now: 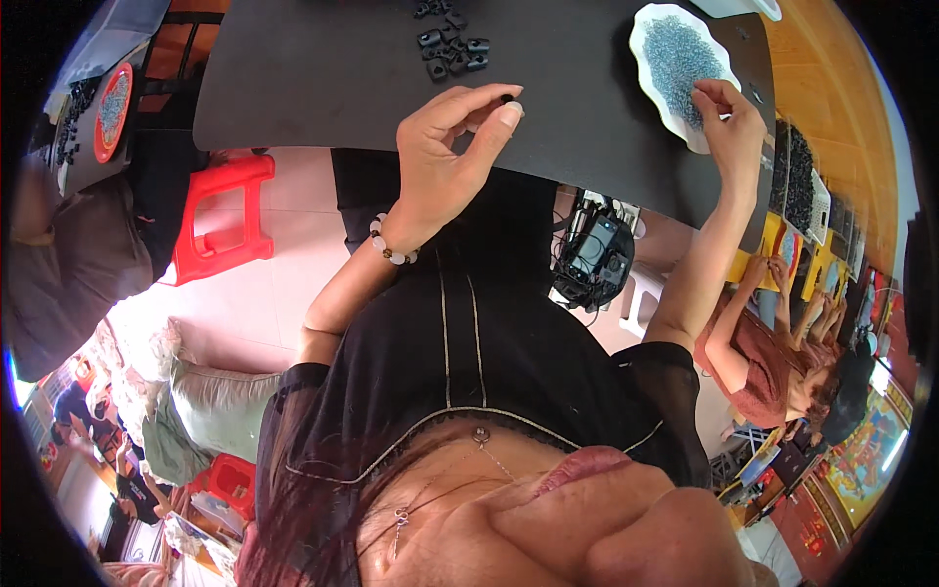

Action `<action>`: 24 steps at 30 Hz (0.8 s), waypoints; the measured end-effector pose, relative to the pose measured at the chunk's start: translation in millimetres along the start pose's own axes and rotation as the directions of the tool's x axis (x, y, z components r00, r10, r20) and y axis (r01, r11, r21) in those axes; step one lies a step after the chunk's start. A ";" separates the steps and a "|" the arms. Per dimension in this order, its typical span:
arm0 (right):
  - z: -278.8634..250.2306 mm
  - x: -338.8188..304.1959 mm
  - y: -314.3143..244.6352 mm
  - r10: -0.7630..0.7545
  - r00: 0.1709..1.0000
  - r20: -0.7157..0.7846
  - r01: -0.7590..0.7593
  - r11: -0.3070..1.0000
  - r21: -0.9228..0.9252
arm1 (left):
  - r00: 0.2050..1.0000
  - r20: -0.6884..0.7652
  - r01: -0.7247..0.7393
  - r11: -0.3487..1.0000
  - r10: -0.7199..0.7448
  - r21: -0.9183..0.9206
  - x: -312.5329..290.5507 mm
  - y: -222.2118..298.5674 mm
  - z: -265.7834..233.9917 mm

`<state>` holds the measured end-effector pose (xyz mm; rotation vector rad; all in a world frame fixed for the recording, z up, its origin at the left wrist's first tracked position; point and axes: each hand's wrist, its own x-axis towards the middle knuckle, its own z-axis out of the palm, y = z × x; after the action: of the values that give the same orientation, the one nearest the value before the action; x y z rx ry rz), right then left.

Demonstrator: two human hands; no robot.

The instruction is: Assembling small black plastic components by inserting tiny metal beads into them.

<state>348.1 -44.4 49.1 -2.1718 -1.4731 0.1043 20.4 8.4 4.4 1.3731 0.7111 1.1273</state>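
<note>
Over the near edge of the dark table, my left hand (452,161) pinches a small black plastic piece (509,98) between thumb and index finger. My right hand (729,122) reaches over a white wavy-rimmed dish (646,49), its thumb and index finger drawn together at the heap of tiny grey-blue pieces (677,64). What those fingers hold, if anything, is too small to make out. Beyond my left hand lies a loose pile of small black plastic pieces (452,54), some with a hole through them.
The dark table (323,78) spans the front. A red stool (230,215) stands to the left, near another person (78,245) and a red plate (113,112) of similar tiny pieces. A black bag with electronic devices (595,254) hangs below the table. People (753,362) sit at the right.
</note>
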 end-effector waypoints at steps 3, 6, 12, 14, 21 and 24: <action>-4.5 3.1 1.9 0.013 1.000 -0.012 -0.013 1.000 0.010 | 1.000 0.003 0.001 1.000 -0.001 0.024 0.5 0.8 -0.6; -7.2 1.3 0.2 0.010 0.995 -0.098 0.009 0.982 0.190 | 1.000 0.014 -0.024 0.998 0.023 0.056 1.1 -1.0 -1.1; -0.2 6.0 4.4 0.054 0.996 -0.073 -0.053 0.998 0.018 | 0.998 0.045 -0.050 0.997 0.047 0.059 0.5 -2.7 -1.1; -3.1 5.0 0.8 0.040 0.996 -0.083 -0.014 0.956 0.293 | 0.997 0.053 -0.052 0.997 0.049 0.060 0.4 -1.5 -0.2; -0.7 -31.4 -82.7 -0.101 0.994 0.036 0.046 0.705 0.708 | 0.996 0.089 -0.013 1.000 0.014 -0.019 0.7 2.4 3.8; 14.2 -49.0 -117.8 -0.161 0.982 0.100 0.026 0.638 0.769 | 0.996 0.092 -0.016 1.000 0.018 -0.016 -0.3 0.1 4.7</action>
<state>223.4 -49.5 79.1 -1.3922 -1.2783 0.7517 24.6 6.4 5.0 1.4117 0.6244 1.0730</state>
